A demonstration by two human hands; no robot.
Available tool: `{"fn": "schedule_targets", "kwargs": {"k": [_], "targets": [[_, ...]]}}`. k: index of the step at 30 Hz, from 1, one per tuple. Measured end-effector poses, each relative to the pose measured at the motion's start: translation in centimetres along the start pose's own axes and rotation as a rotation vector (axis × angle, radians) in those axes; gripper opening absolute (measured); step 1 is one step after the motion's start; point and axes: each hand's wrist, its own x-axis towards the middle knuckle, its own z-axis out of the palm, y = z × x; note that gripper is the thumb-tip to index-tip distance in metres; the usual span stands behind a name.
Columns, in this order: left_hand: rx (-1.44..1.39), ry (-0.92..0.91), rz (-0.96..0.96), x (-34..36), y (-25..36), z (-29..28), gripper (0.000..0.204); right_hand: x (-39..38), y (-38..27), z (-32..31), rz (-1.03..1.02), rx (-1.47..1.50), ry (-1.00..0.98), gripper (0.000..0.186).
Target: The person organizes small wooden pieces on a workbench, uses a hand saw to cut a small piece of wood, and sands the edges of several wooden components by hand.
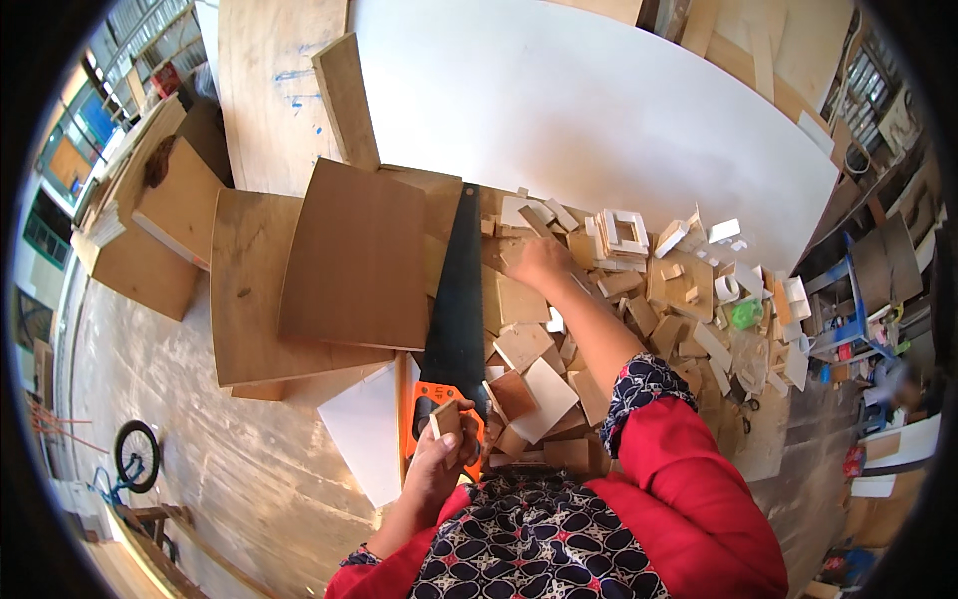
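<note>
In my left hand [436,469] is a small wood block [446,421], with the fingers closed round it. That hand is right over the orange handle [429,389] of a handsaw. The saw's dark blade [454,299] points away from me, between large boards and a heap of offcuts. My right arm stretches forward to the heap, where my right hand [541,263] is low among the wood offcuts [524,344]. The back of the hand faces up and hides its fingers, so I cannot see whether it grips a piece.
A brown board [354,260] lies over a lighter plywood sheet [244,290] at left. White frame-shaped pieces [627,232] are stacked beyond the offcuts. Behind stands a large white panel [579,90]. A green plastic piece [745,314] and a white tape roll [726,289] are at right.
</note>
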Motion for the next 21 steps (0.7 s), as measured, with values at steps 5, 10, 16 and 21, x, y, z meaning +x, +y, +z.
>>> {"fn": "schedule_targets", "kwargs": {"k": [5, 10, 16, 21], "targets": [[0.02, -0.054, -0.06, 0.3, 0.9, 0.7, 0.056, 1.6, 4.0, 0.8, -0.047, 0.852, 0.065, 0.042], [0.039, -0.032, -0.067, 0.1, 0.9, 0.2, 0.054, -1.6, 5.2, -3.1, 0.055, 1.497, -0.311, 0.038], [0.016, -0.01, -0.098, 0.5, 0.9, 0.0, 0.057, -5.7, 7.7, -5.0, -0.118, 1.76, -0.553, 0.055], [0.003, -0.029, -0.101, 1.0, 0.8, -0.3, 0.058, -6.8, 10.0, -4.4, -0.212, 1.808, -0.649, 0.06]]}}
